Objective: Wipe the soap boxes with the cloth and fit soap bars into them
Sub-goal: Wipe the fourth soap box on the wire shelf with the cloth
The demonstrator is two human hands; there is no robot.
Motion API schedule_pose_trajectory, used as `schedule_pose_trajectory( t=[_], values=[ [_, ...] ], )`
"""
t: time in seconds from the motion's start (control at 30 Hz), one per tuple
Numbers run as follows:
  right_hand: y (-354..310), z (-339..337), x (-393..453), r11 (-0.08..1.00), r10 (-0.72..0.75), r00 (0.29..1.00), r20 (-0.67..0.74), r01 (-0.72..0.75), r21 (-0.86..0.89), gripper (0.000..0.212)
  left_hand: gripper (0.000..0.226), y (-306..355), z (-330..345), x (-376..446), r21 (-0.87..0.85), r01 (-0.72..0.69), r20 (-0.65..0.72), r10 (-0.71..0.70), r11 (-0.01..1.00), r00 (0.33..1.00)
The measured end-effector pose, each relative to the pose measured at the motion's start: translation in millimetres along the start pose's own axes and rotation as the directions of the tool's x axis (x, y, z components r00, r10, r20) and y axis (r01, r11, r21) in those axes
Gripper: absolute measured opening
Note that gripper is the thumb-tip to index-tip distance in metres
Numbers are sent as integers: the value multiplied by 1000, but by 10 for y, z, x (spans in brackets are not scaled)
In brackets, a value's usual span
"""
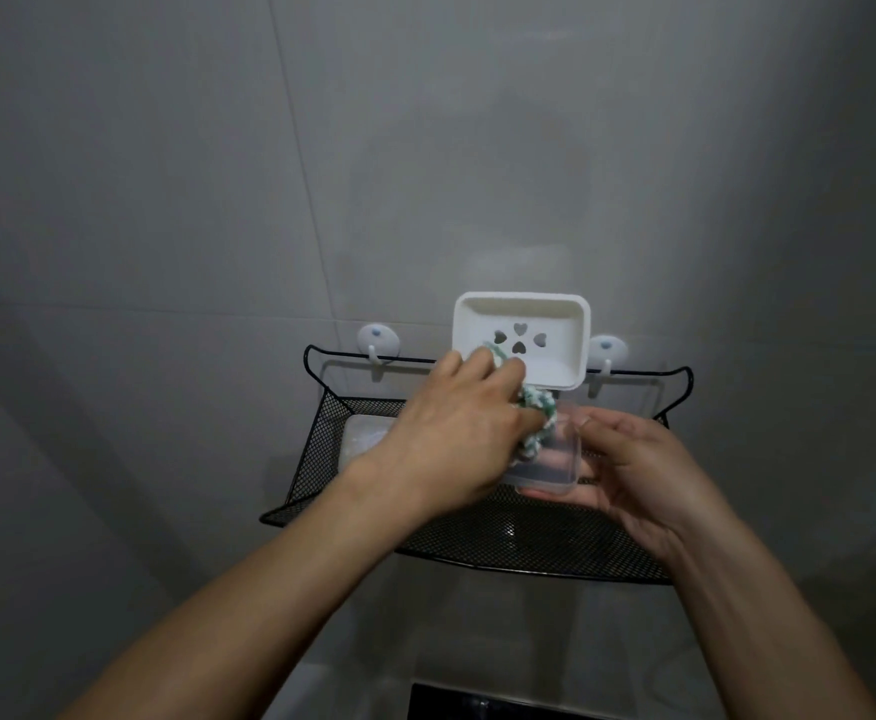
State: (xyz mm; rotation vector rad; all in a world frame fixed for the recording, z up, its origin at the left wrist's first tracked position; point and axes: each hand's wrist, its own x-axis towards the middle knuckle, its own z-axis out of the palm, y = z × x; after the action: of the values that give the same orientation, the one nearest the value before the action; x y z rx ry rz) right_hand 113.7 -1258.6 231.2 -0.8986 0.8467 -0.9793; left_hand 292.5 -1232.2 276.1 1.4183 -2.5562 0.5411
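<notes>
A: Head view. Tiled wall (321,148), black mesh shelf (555,548) hung on it from two white hooks. What sits in it?

B: A pale block, likely a soap bar (368,439), at the shelf's left end. It's blurred, so I can't be sure.

A: The soap box?

B: In two parts. White drain tray (545,324) with heart cut-outs, tilted up toward the wall, long axis running left-right. Clear shell (555,459) just below it, held over the shelf.

A: Hands?

B: Left hand (451,433) reaches across, fingers curled round a bunched green-and-white cloth (690,402)... correction, cloth (529,407), its upper end touching the tray's near left corner. Right hand (643,470) cups the clear shell from below and right, fingers curled on its edge.

A: What does the next stroke turn on?

B: My judgement: unwiped tray lies up and right of the cloth, so the stroke runs rightward along the long axis. Left hand is nearer.
</notes>
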Motion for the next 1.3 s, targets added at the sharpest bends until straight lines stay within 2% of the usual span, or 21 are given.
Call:
schedule_pose_trajectory(
  t=[0.2,0.33,0.53,0.73,0.8,0.93,1.07,1.2,1.3],
  values=[
    [-27,-124,-25,999,-37,996,-84,37,-5,26,41,-155,51,-51,60,180,63,-184,982,981],
    [-14,-116,-12,1000,-19,995,-95,21,21,25,48,-180,39,-45,15,239,139,-239,971,961],
    [-39,-169,29,998,-17,992,-121,24,59,22,34,-247,24,-133,-196,199,287,-138,960,948],
    [-2,-180,63,998,11,995,-101,-6,57,25,35,-304,-21,-106,-319,203,397,-64,926,916],
    [-2,-173,74,998,20,995,-95,-15,55,25,31,-274,-30,-103,-293,184,369,-66,938,927],
    [-16,-148,83,1000,17,994,-112,-14,28,25,22,-96,5,-96,-211,93,164,-59,973,985],
    [-49,-172,85,1000,15,991,-134,-12,19,26,11,24,21,-64,-264,34,43,-24,964,999],
    [-78,-187,76,999,29,994,-110,-26,20,29,13,145,39,-11,-270,-1,16,6,963,1000],
    [-120,-237,48,1000,24,996,-91,-23,13,28,22,123,69,-23,-195,76,50,-68,978,996]
  ],
)
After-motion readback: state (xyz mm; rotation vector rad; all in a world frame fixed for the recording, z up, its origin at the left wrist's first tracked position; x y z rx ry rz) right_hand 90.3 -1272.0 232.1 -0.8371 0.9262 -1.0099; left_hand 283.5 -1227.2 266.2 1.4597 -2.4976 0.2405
